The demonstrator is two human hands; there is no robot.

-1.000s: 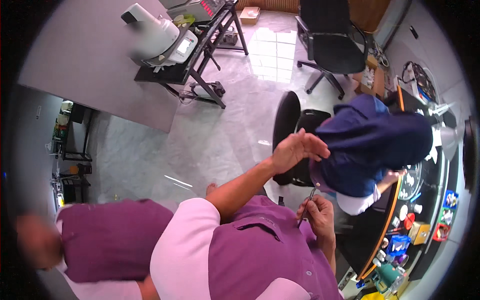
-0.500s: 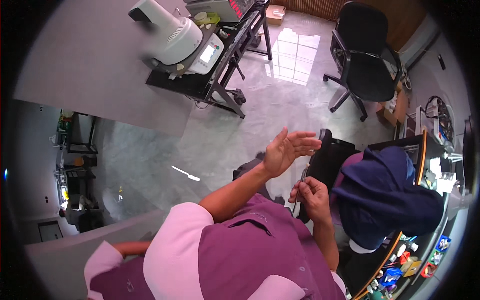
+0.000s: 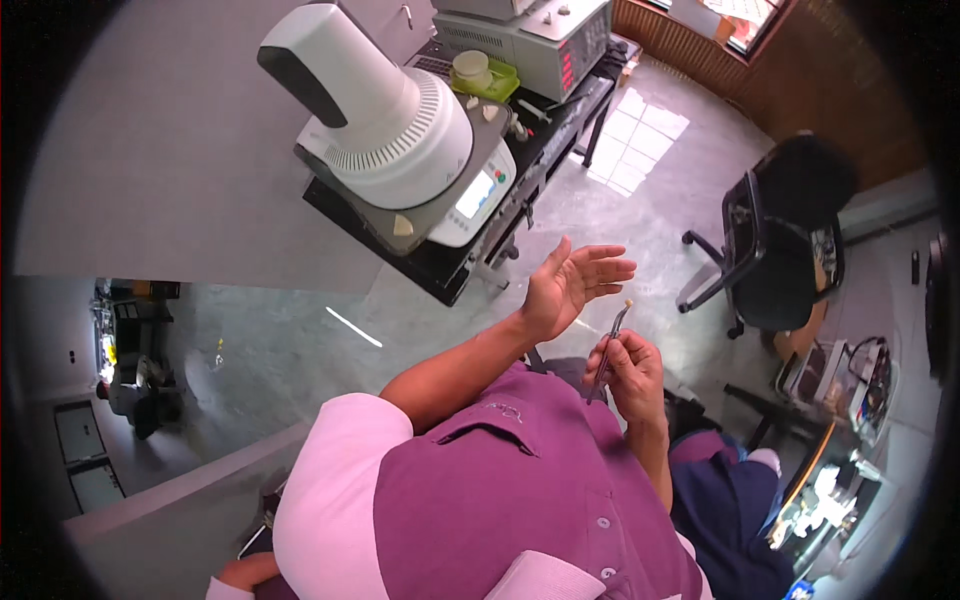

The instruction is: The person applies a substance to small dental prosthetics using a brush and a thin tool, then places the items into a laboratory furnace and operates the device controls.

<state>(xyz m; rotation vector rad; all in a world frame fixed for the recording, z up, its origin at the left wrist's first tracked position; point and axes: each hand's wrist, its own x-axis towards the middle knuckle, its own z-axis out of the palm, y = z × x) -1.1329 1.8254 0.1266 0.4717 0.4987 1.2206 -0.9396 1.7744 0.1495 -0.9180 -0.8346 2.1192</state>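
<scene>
My left hand [image 3: 570,295] is held out open, fingers loosely curved and empty, just up and left of the tool's tip. My right hand [image 3: 630,370] grips a slim metal instrument like tweezers [image 3: 615,330], which points upward with a small yellowish piece [image 3: 628,303] at its tip; the piece's detail is too small to tell. Ahead of my hands stands a white machine [image 3: 398,140] with a screen panel [image 3: 475,195] and small cream pieces [image 3: 403,225] on its shelf.
A black bench [image 3: 365,230] holds the machine, a green tray [image 3: 502,85] and a grey box device [image 3: 540,50]. A black office chair [image 3: 775,270] stands at the right. A seated co-worker in dark cloth [image 3: 730,520] is at lower right, another person's arm [image 3: 240,575] at lower left.
My view has moved forward toward the bench and machine; the seated co-worker has slid to the lower right. My hands keep their pose, the instrument still in my right.
</scene>
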